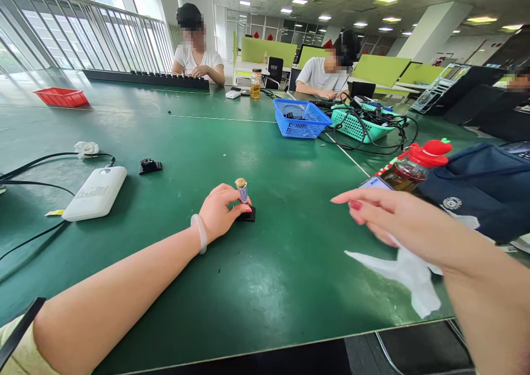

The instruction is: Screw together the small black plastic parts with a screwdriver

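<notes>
My left hand (221,212) is closed around a small cylinder (242,190) with a tan round top, standing upright near the middle of the green table (265,286). Beneath it is a small black base (249,215), partly hidden by the fingers. Off to the right, my right hand (383,212) is in the air with its fingers stretched out, holding nothing. Crumpled white tissue (408,275) lies below it. A phone (376,183) shows just behind its fingers.
At left lie a white power bank (97,193) with cables and a black clip-like part (149,166). A blue basket (301,119), a green basket (356,125) with cables, a red-lidded bottle (414,165) and a dark bag (476,187) are farther right. Two people sit across the table.
</notes>
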Available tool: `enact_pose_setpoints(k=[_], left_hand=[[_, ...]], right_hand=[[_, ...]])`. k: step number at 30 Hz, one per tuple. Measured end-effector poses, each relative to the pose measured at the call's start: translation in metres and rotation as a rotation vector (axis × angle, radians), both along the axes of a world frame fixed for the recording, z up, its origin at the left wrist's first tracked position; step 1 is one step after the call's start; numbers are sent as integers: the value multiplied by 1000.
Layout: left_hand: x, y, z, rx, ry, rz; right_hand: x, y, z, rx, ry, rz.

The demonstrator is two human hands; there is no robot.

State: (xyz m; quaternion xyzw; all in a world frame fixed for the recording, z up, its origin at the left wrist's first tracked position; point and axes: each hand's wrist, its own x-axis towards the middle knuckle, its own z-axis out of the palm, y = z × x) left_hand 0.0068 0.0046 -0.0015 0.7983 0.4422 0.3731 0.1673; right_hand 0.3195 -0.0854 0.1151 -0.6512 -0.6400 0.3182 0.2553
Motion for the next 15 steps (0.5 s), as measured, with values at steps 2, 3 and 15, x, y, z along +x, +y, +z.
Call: enact_pose_setpoints(k=[2,3,15], left_hand=[[3,-1,2,-10,4,3],[4,-2,3,-12,6,3],[13,-33,24,0,-123,187]], right_hand=[[-23,7,-5,-252,337,148],[-38,10,-8,-330,444,205],[-153,49,-42,-383,1027,21]])
